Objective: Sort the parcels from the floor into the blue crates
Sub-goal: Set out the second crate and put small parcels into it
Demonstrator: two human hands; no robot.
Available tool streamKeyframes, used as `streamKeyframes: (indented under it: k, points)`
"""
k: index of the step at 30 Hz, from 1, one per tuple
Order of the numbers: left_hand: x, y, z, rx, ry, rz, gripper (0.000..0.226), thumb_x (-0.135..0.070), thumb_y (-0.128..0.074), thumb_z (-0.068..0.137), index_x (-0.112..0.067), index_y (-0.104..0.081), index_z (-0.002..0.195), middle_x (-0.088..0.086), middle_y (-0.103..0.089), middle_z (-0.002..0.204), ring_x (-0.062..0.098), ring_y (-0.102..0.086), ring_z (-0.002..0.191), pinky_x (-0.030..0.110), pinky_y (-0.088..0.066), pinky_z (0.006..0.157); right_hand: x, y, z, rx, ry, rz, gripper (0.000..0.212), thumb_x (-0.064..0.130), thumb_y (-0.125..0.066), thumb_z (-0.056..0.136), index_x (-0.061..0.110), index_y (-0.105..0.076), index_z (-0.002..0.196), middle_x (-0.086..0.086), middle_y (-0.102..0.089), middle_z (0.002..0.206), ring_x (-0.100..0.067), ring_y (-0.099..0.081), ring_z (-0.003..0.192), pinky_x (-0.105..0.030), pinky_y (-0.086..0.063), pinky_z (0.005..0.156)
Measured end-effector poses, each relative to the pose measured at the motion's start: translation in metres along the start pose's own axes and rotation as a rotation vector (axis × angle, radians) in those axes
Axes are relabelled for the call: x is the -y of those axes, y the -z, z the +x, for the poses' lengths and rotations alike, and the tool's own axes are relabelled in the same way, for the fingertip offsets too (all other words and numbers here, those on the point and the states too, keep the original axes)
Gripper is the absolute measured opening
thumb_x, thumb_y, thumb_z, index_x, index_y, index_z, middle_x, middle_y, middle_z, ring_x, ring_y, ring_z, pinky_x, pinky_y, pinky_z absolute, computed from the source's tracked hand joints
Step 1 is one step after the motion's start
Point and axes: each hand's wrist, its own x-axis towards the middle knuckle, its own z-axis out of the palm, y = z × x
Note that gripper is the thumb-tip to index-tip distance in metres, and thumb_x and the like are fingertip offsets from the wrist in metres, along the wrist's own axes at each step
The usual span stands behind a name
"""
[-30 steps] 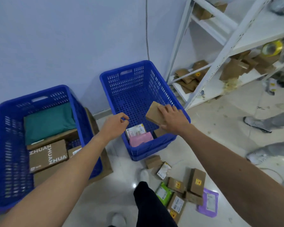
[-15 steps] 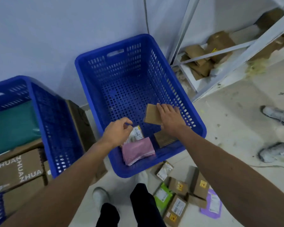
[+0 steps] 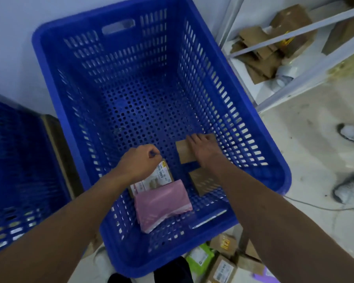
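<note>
The big blue crate (image 3: 49, 82) fills the middle of the view. Inside, near its front wall, lie a pink mailer bag (image 3: 161, 203), a brown box (image 3: 202, 180) and a white-labelled box (image 3: 153, 180). My right hand (image 3: 204, 148) is low in the crate and grips a small brown cardboard box (image 3: 183, 153) from above. My left hand (image 3: 139, 162) is curled, thumb against forefinger, pinching the top corner of the labelled box. Several more parcels (image 3: 223, 262), one of them green (image 3: 198, 260), lie on the floor in front of the crate.
A second blue crate (image 3: 18, 160) stands at the left, with a cardboard box (image 3: 57, 144) wedged between the two. A white metal shelf (image 3: 294, 35) holding flattened cartons is at the right. Another person's shoes (image 3: 352, 133) are on the floor at the far right.
The view has closed in on the middle crate. Both hands have gone down into it, the right one carrying the small brown box towards the bottom.
</note>
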Motion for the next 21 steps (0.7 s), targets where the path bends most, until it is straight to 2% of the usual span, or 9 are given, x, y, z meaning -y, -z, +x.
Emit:
streamKeyframes:
  k: [4,8,10,14,21]
  points:
    - [-0.002,-0.008,0.009,0.02,0.007,-0.033,0.023,-0.037,-0.05,0.102,-0.024,-0.065,0.114,-0.005,-0.061,0.11,0.016,-0.059,0.096,0.032,-0.045,0.082,0.004,-0.008,0.005,0.053,0.038,-0.021,0.097,0.024,-0.068,0.09,0.014,0.0,0.158,-0.004,-0.01,0.162,-0.025,-0.016,0.148,-0.046,-0.027,0.111]
    - [0.001,-0.009,0.013,0.025,0.002,-0.026,0.026,-0.037,-0.05,0.102,-0.022,-0.066,0.116,-0.004,-0.063,0.11,0.016,-0.061,0.093,0.031,-0.046,0.078,0.002,-0.005,0.004,0.064,0.073,0.033,0.097,0.03,-0.069,0.089,0.011,-0.003,0.157,-0.006,-0.011,0.161,-0.026,-0.018,0.147,-0.045,-0.028,0.114]
    - [0.003,-0.01,0.015,0.015,0.004,-0.022,0.026,-0.037,-0.05,0.102,-0.022,-0.067,0.114,-0.004,-0.065,0.108,0.014,-0.061,0.089,0.03,-0.048,0.076,0.003,-0.007,0.003,0.075,0.065,0.087,0.085,0.028,-0.063,0.093,0.012,-0.009,0.157,-0.007,-0.012,0.16,-0.028,-0.024,0.144,-0.048,-0.031,0.112]
    - [0.003,-0.014,0.019,0.014,0.007,-0.025,0.025,-0.037,-0.051,0.101,-0.023,-0.068,0.112,-0.006,-0.066,0.108,0.013,-0.063,0.095,0.031,-0.05,0.083,0.005,-0.011,-0.001,0.104,0.047,0.144,0.061,0.028,-0.052,0.098,0.012,-0.028,0.152,-0.009,-0.019,0.156,-0.034,-0.037,0.133,-0.05,-0.04,0.104]
    - [-0.005,-0.016,0.01,0.005,-0.007,0.032,0.022,-0.039,-0.052,0.1,-0.024,-0.067,0.107,-0.009,-0.065,0.101,0.008,-0.061,0.088,0.028,-0.048,0.078,0.009,-0.014,-0.024,0.155,-0.007,0.139,0.059,0.026,-0.045,0.098,0.008,-0.029,0.152,-0.013,-0.016,0.159,-0.034,-0.031,0.139,-0.052,-0.034,0.11]
